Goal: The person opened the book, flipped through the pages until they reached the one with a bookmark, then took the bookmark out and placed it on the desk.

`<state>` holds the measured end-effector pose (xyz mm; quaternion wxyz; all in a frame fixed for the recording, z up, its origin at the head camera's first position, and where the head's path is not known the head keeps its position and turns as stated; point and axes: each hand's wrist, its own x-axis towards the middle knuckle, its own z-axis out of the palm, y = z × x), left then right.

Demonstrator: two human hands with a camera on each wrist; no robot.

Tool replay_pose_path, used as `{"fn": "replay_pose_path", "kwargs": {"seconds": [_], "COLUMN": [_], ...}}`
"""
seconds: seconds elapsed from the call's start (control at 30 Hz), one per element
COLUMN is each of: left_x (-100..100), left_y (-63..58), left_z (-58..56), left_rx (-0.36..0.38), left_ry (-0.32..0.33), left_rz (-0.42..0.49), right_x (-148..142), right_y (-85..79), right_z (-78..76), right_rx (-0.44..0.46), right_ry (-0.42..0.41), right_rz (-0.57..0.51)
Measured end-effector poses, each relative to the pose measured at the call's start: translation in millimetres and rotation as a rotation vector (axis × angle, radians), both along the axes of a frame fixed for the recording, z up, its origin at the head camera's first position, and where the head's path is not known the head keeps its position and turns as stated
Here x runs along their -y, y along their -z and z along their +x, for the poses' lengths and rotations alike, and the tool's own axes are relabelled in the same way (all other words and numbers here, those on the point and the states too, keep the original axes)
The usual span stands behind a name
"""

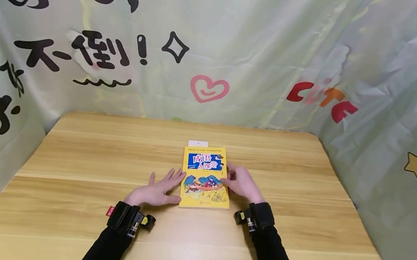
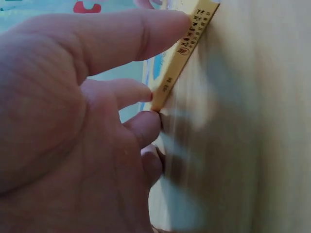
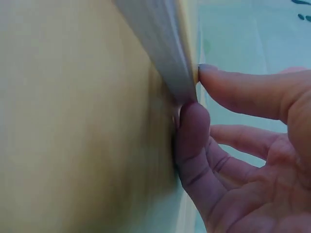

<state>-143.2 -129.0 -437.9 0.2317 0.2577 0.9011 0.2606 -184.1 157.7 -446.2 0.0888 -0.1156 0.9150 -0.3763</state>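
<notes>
A yellow paperback book [image 1: 204, 197] with a blue title panel and a cartoon boat picture lies face up on the table, its cover closed. My left hand [image 1: 156, 191] rests along its left side, fingers spread and fairly straight. In the left wrist view the thumb and fingertips touch the printed spine [image 2: 182, 51]. On the right side, my right hand [image 1: 242, 183] pinches the edge of the book, thumb on the cover and index finger curled against the page edges [image 3: 163, 43] in the right wrist view. Its other fingers fold loosely below.
A white card [image 1: 197, 143] pokes out past the book's top edge. The wooden table [image 1: 115, 145] runs back to a pale printed cloth [image 1: 260, 38] that hangs behind and on both sides. Each wrist carries a black strap with a small camera.
</notes>
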Motion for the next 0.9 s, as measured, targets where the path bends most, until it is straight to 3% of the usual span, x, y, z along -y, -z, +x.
{"fn": "replay_pose_path", "kwargs": {"seconds": [0.17,0.33,0.6,0.9], "left_x": [4,1,-7,-14], "left_y": [-2.0,-8.1,-13.5,-12.1], "left_z": [11.3,15.0,21.0,27.3], "left_rx": [0.036,0.064,0.035,-0.030], "left_ry": [-0.026,-0.056,-0.073,-0.106], "left_rz": [-0.009,-0.036,-0.039,-0.118], "right_x": [5,7,-1,-1], "right_y": [1.1,-1.4,-0.9,-5.5], "right_z": [15.0,22.3,27.8,26.9], "right_rx": [0.002,-0.014,0.053,0.037], "right_ry": [0.011,0.019,0.100,0.030], "right_rz": [0.008,0.000,-0.064,-0.077]}}
